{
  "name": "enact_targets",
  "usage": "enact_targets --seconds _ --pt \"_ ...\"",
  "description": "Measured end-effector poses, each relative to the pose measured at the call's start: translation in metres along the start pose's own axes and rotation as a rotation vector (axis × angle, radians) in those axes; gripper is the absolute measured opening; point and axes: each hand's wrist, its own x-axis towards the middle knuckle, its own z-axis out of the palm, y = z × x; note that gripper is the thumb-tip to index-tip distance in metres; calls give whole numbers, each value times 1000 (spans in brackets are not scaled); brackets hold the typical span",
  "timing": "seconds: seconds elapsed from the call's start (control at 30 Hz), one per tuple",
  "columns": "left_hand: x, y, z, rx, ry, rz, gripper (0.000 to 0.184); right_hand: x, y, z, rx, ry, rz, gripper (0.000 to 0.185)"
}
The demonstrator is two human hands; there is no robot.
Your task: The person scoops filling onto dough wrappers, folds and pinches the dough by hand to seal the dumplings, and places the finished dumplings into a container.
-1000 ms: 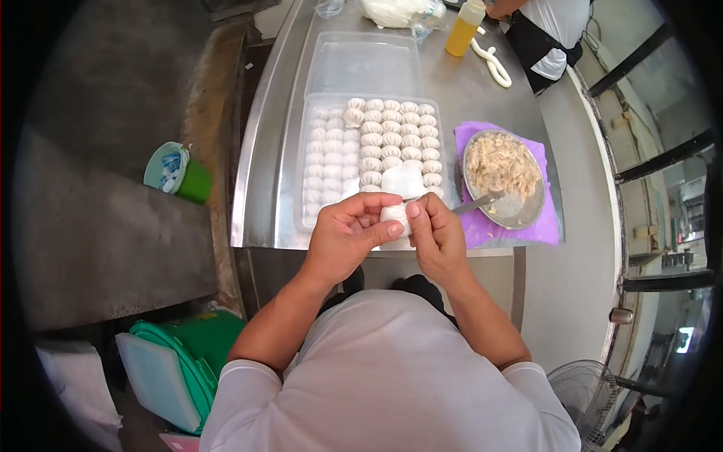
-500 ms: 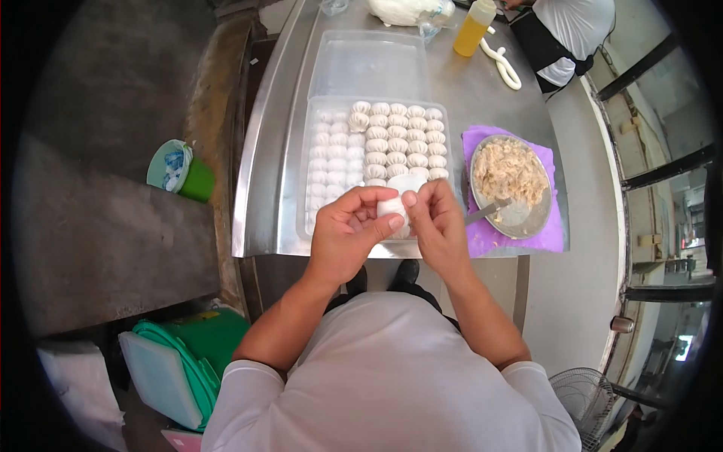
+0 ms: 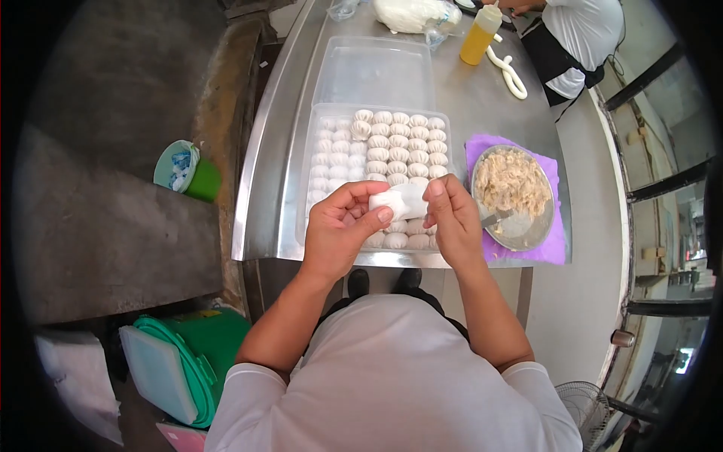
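A white dough wrapper (image 3: pixel 399 201) is stretched between my two hands above the near part of the tray. My left hand (image 3: pixel 346 222) grips its rounded, thicker left end between thumb and fingers. At the thinner right edge, my right hand (image 3: pixel 456 218) pinches with thumb and fingertips. Below them lies a clear plastic tray (image 3: pixel 307 166) with rows of pleated dumplings (image 3: pixel 398 154); its left part looks hazier and whiter. Right of my right hand, a metal bowl of pale filling (image 3: pixel 512 181) holds a flat spatula (image 3: pixel 495 217). Whether my right hand touches the spatula, I cannot tell.
The bowl sits on a purple cloth (image 3: pixel 553 245). Behind the tray are a clear lid (image 3: pixel 375 71), a bagged dough lump (image 3: pixel 414 15), a bottle of yellow liquid (image 3: pixel 478 41) and a dough rope (image 3: pixel 512 79). Another person (image 3: pixel 580 34) works at the far right.
My right hand has moved slightly right, away from my left. The dough between them now looks wider and flatter. The whole view has shifted a little.
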Motion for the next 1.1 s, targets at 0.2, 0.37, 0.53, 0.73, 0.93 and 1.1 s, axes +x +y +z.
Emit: enact_targets --seconds 0.2,0.37,0.53,0.73,0.93,1.1 --pt "2 -5 2 1 -26 5 34 -4 4 6 -286 -109 -171 25" --pt "1 -8 2 -30 -41 25 38 0 4 6 -51 -128 -15 27" --pt "3 -11 2 -50 8 24 39 3 14 4 -147 -42 -28 31" --pt "5 -13 -1 -46 -7 -2 40 4 21 9 -235 -177 -71 36" --pt "25 -9 -22 220 48 73 42 7 17 8 -169 -129 12 28" --pt "85 6 -51 869 257 125 40 14 26 -18 -170 -133 5 16"
